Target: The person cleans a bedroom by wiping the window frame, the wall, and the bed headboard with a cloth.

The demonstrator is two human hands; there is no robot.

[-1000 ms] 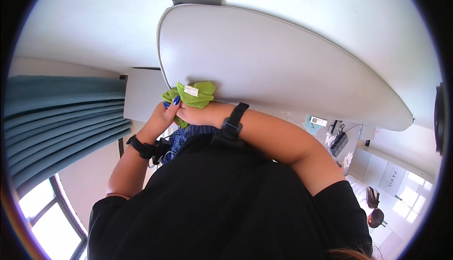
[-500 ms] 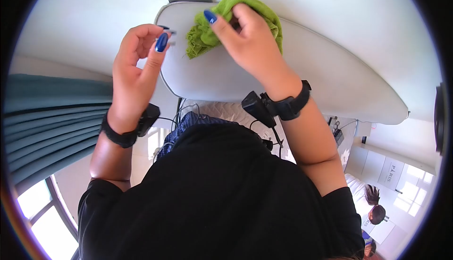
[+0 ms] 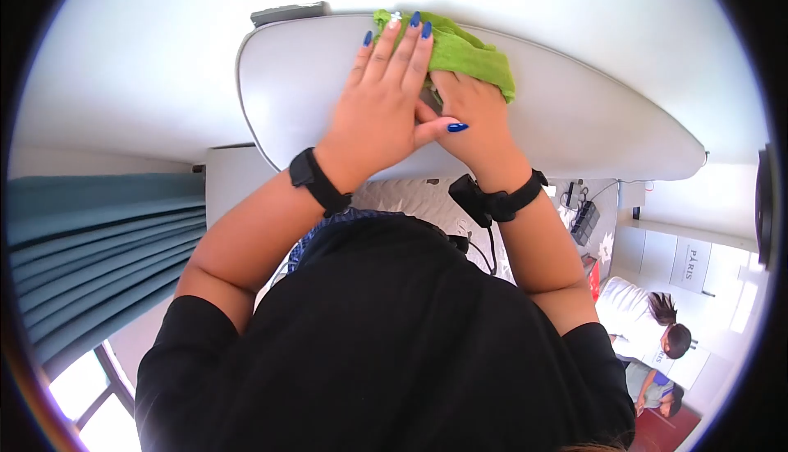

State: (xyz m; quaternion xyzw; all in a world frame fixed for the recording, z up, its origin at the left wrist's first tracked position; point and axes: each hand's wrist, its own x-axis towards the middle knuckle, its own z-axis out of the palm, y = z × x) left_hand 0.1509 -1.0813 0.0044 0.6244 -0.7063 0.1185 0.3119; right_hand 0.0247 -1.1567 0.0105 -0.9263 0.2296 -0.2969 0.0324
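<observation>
A bright green cloth (image 3: pixel 476 57) lies bunched at the far edge of a pale grey ironing board (image 3: pixel 591 116). My left hand (image 3: pixel 373 107) is open, its fingers stretched out over the cloth's left part, with blue nails and a small white ornament on one. Its thumb reaches across to my right hand (image 3: pixel 476 120). The fingers of my right hand go in under a fold of the cloth and are hidden, so I cannot see whether they grip it. A small dark patch shows between the two hands.
A dark grey flat block (image 3: pixel 289 14) sits behind the board's left end. Teal curtains (image 3: pixel 107 239) hang at left. Black devices (image 3: pixel 584 221) with cables lie beyond the board at right, near a person in white (image 3: pixel 632 308) and another person (image 3: pixel 652 386).
My left hand has moved right from beside the cloth and flattened onto it. My right hand's fingers have gone under the cloth, which is now spread out more to the right.
</observation>
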